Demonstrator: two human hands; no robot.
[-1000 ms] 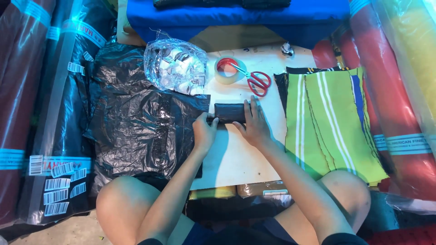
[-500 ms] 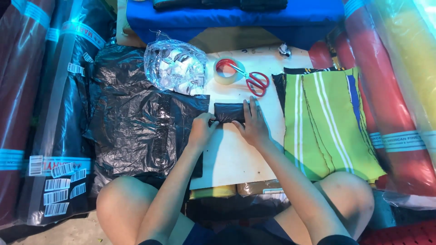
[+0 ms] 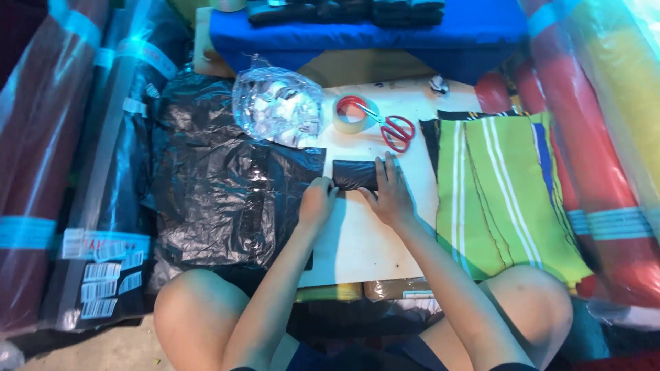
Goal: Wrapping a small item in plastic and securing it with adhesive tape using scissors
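Both hands, left hand (image 3: 316, 204) and right hand (image 3: 393, 194), press fingers flat on the folded black bag (image 3: 355, 174); easing pressure could let it spring open.

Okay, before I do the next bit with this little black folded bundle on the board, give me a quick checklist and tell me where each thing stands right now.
1. Both hands on the black bundle: ok. The left hand touches its left end, the right hand lies over its right end.
2. Bundle lying flat on the white board: ok.
3. Tape roll close by: ok, just beyond the bundle.
4. Red scissors close by: ok, beside the tape, blades closed as far as shows.
5. Bundle apart from the black plastic sheet: cannot tell, their edges meet under the left hand.
6. Bundle folded evenly: cannot tell, the hands cover its ends.
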